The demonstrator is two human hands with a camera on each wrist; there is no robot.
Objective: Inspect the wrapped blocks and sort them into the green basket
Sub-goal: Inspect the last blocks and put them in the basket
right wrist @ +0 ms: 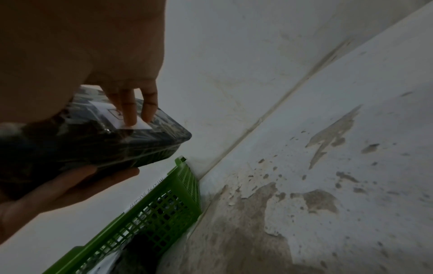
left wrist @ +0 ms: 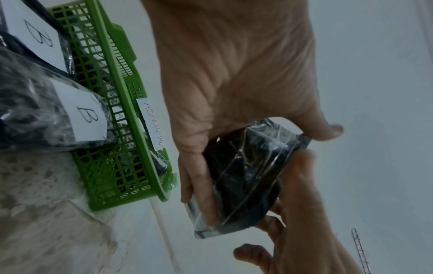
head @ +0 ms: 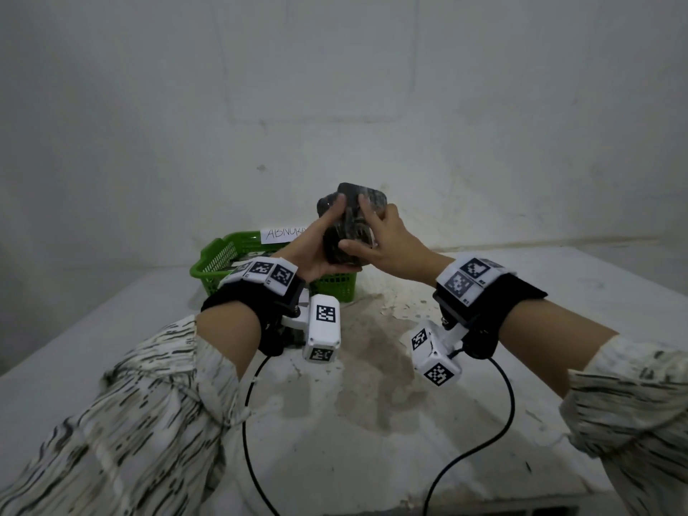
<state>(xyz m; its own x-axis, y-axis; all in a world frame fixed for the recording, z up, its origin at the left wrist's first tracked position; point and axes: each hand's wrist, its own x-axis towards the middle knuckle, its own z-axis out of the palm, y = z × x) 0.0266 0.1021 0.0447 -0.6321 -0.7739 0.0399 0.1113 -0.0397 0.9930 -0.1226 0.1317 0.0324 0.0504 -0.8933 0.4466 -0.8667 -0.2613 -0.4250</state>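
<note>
You hold both forearms raised over the white table (head: 372, 422), your left hand (head: 312, 251) and right hand (head: 391, 243) meeting in front of you above the green basket (head: 216, 262). The basket sits against the back wall with its "ABNORMAL" label (left wrist: 151, 124) on the rim, and the tabletop lies open to its right. Both hands grip one wrapped block (head: 350, 225) in the air, fingers curled round its sides; other wrapped blocks marked B (left wrist: 86, 115) lie in the basket.
</note>
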